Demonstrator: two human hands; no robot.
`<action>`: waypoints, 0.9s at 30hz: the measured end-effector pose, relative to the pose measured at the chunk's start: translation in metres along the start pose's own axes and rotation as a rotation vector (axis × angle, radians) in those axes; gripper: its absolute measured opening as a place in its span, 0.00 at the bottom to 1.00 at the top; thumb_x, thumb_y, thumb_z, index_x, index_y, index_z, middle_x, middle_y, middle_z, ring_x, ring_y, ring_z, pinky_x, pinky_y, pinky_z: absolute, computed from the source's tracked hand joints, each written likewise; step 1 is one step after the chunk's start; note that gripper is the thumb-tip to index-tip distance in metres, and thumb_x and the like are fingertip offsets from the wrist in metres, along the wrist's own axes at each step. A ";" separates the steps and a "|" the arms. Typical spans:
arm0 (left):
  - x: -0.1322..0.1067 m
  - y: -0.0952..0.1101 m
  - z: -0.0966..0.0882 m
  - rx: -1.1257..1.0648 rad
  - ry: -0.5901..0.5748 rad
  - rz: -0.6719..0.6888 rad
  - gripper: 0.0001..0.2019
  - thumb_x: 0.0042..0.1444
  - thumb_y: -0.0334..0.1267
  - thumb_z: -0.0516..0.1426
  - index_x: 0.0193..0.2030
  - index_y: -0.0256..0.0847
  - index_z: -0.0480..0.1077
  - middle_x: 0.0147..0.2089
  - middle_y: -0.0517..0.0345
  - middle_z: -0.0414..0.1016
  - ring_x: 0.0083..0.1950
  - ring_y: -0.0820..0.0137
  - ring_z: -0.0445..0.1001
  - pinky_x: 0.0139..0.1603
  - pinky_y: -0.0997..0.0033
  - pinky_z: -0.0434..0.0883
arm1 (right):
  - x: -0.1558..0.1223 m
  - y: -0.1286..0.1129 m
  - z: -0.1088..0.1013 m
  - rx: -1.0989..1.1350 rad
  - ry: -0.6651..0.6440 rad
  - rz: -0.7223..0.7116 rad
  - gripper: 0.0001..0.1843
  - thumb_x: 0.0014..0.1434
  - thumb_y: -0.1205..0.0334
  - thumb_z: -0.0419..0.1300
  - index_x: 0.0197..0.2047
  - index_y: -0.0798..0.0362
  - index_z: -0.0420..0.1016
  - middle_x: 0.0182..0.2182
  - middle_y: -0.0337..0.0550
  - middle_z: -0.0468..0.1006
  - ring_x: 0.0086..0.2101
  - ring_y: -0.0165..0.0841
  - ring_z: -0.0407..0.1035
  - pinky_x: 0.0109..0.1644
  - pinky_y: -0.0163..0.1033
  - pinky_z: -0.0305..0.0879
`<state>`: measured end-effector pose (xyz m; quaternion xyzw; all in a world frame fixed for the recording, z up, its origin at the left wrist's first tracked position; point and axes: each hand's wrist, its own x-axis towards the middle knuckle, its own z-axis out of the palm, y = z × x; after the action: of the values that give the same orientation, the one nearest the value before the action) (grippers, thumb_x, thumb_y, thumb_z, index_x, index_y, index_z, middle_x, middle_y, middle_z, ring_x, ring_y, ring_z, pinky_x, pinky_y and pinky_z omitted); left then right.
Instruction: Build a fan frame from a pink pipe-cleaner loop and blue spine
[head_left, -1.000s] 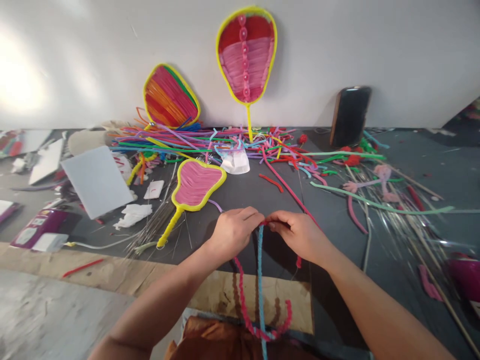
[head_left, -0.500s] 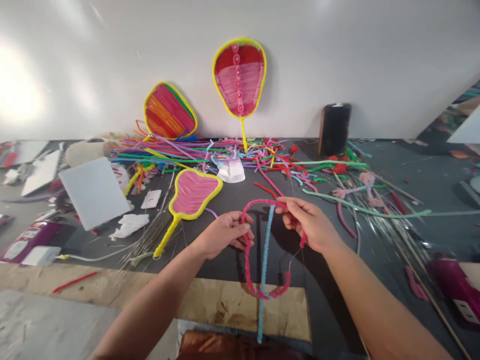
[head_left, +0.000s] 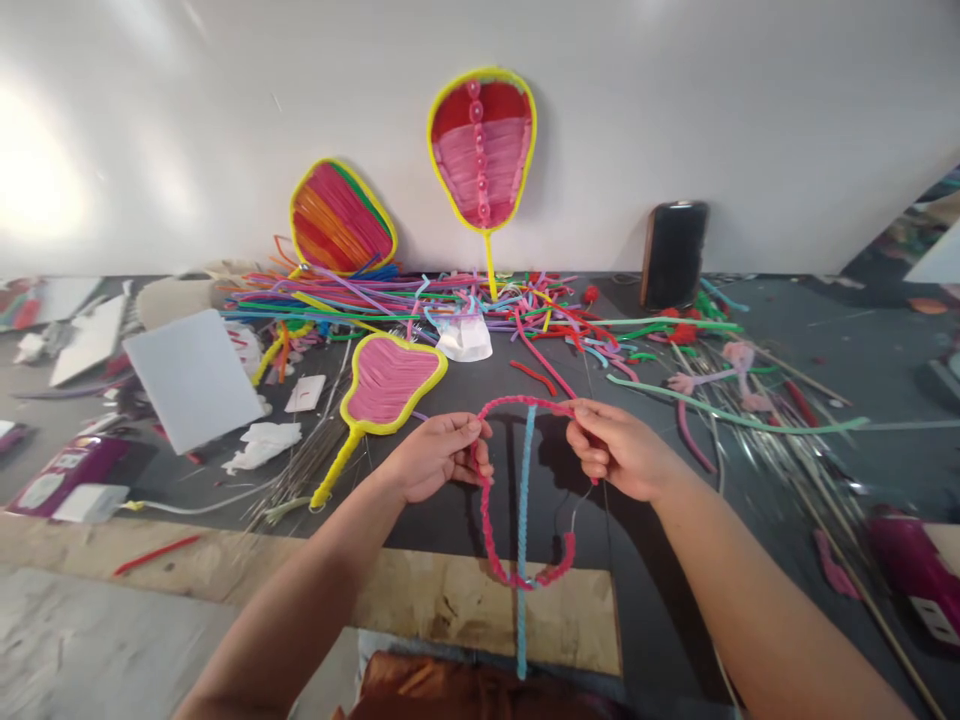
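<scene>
My left hand point(head_left: 435, 458) and my right hand point(head_left: 619, 450) both pinch a pink fuzzy wire loop point(head_left: 489, 520) held above the dark table point(head_left: 465, 510). The left grips the loop's left side, the right its upper right. A light blue fuzzy stem point(head_left: 523, 540) runs straight down from the loop's top through its middle and hangs past the bottom. A finished pink fan with a yellow rim point(head_left: 386, 380) lies just left of my left hand.
Two more woven fans, an orange-pink fan point(head_left: 341, 218) and a red-pink fan point(head_left: 482, 140), lean on the white wall. A heap of coloured fuzzy wires point(head_left: 420, 295) spreads along the back. A dark phone point(head_left: 673, 255) stands upright. A white board point(head_left: 191, 380), tissue and thin metal wires lie left; sticks lie right.
My hands moved apart, spreading the pink wire from a narrow strand into an open loop around the blue stem. The camera tilted slightly.
</scene>
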<state>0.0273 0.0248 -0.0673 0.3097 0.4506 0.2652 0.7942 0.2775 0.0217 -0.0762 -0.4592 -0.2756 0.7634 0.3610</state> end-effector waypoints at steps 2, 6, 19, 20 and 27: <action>0.001 0.000 0.000 0.018 -0.005 0.002 0.10 0.57 0.42 0.58 0.35 0.35 0.67 0.22 0.60 0.70 0.24 0.72 0.74 0.30 0.69 0.76 | 0.000 -0.001 0.000 -0.026 -0.006 0.006 0.11 0.55 0.54 0.62 0.37 0.52 0.68 0.17 0.29 0.63 0.15 0.19 0.47 0.17 0.25 0.46; 0.001 0.001 -0.001 0.014 0.005 0.006 0.09 0.58 0.40 0.56 0.36 0.35 0.67 0.23 0.59 0.71 0.25 0.71 0.75 0.30 0.69 0.76 | 0.000 0.000 0.002 -0.032 0.002 -0.015 0.12 0.55 0.54 0.63 0.37 0.52 0.68 0.18 0.29 0.64 0.15 0.20 0.49 0.18 0.27 0.50; -0.003 -0.005 0.008 -0.254 -0.079 0.069 0.10 0.59 0.42 0.56 0.38 0.35 0.68 0.35 0.52 0.75 0.38 0.66 0.77 0.43 0.60 0.75 | -0.009 -0.005 0.003 0.035 -0.063 -0.029 0.12 0.55 0.56 0.63 0.40 0.53 0.72 0.20 0.35 0.72 0.17 0.25 0.63 0.18 0.31 0.63; -0.003 -0.006 0.009 -0.266 -0.092 0.091 0.11 0.58 0.42 0.57 0.40 0.36 0.69 0.39 0.51 0.75 0.43 0.65 0.77 0.48 0.58 0.73 | -0.010 -0.008 0.002 0.071 -0.045 -0.057 0.12 0.54 0.56 0.64 0.39 0.53 0.72 0.20 0.34 0.71 0.17 0.25 0.62 0.18 0.30 0.62; -0.011 -0.016 0.016 -0.085 -0.421 -0.112 0.23 0.49 0.33 0.65 0.52 0.38 0.67 0.50 0.44 0.73 0.43 0.61 0.78 0.40 0.64 0.74 | -0.010 -0.015 -0.002 0.245 -0.004 -0.125 0.11 0.53 0.59 0.65 0.40 0.53 0.75 0.22 0.34 0.73 0.20 0.23 0.64 0.19 0.27 0.60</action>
<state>0.0391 0.0021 -0.0666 0.2988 0.2799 0.1691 0.8965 0.2869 0.0228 -0.0608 -0.3922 -0.2093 0.7683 0.4606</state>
